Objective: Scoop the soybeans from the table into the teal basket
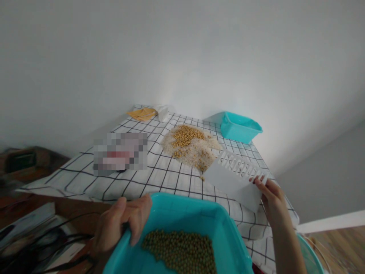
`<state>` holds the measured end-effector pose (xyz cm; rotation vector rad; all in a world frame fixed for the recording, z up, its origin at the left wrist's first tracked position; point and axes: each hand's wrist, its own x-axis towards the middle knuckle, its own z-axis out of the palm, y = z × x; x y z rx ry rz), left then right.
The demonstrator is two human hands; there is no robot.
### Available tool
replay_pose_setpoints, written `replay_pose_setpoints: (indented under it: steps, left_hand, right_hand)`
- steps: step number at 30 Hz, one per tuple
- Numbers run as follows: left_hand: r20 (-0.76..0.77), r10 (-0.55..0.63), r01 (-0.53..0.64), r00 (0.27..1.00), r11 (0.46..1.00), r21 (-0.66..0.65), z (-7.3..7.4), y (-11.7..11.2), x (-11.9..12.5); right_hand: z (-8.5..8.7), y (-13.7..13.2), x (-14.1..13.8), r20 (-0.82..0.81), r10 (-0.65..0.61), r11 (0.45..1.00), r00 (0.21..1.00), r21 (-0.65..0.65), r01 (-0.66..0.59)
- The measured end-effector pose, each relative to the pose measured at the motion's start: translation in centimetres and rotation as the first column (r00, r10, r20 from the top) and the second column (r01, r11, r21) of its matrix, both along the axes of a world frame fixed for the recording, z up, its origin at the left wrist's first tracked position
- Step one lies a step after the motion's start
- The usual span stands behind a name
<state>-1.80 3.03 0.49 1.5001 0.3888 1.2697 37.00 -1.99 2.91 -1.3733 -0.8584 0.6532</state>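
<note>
My left hand (122, 224) grips the left rim of a turquoise plastic tub (185, 213) that holds a layer of greenish-yellow beans (182, 251). My right hand (270, 196) holds a white slotted plastic tray (234, 179) by its near corner, tilted over the table. Beyond the tray lies a heap of white rice mixed with yellow soybeans (191, 144) on the black-and-white checked tablecloth (159, 175).
A second turquoise tub (241, 127) stands at the table's far right corner. A yellow packet (142, 113) and a white packet (163, 112) lie at the far edge. A blurred-out item (120, 153) rests on the left. Dark cables (37, 247) trail lower left.
</note>
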Motion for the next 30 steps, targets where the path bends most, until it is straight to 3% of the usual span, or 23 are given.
replay_pose_setpoints:
  steps: [6,10,18,22,26,30]
  left_hand:
    - [0.036,0.048,-0.047,0.998,0.998,-0.045,-0.3,0.1,-0.2]
    - [0.022,0.082,-0.08,0.996,0.993,-0.09,0.2,-0.7,0.3]
    - [0.055,0.034,-0.032,0.998,0.998,-0.045,0.5,-0.7,0.9]
    - [0.149,0.116,-0.108,0.982,0.992,-0.06,0.5,-0.7,1.3]
    - [0.008,-0.015,0.015,1.0,1.0,-0.012,0.5,-0.4,0.5]
    - [0.036,-0.007,0.008,0.999,0.999,-0.032,0.5,-0.4,0.2]
  right_hand:
    - [0.2,2.4,-0.6,0.05,0.067,0.998,0.996,0.001,-0.067]
    - [0.8,3.9,-2.3,0.009,0.186,0.982,0.983,-0.029,-0.186]
    - [1.4,5.5,-4.9,-0.186,0.442,0.862,0.877,-0.18,-0.473]
    - [1.3,5.7,-5.0,-0.213,0.459,0.852,0.863,-0.171,-0.495]
    - [1.3,5.3,-5.1,-0.201,0.445,0.871,0.872,-0.127,-0.474]
    - [1.4,4.8,-5.3,-0.194,0.453,0.877,0.87,-0.078,-0.474]
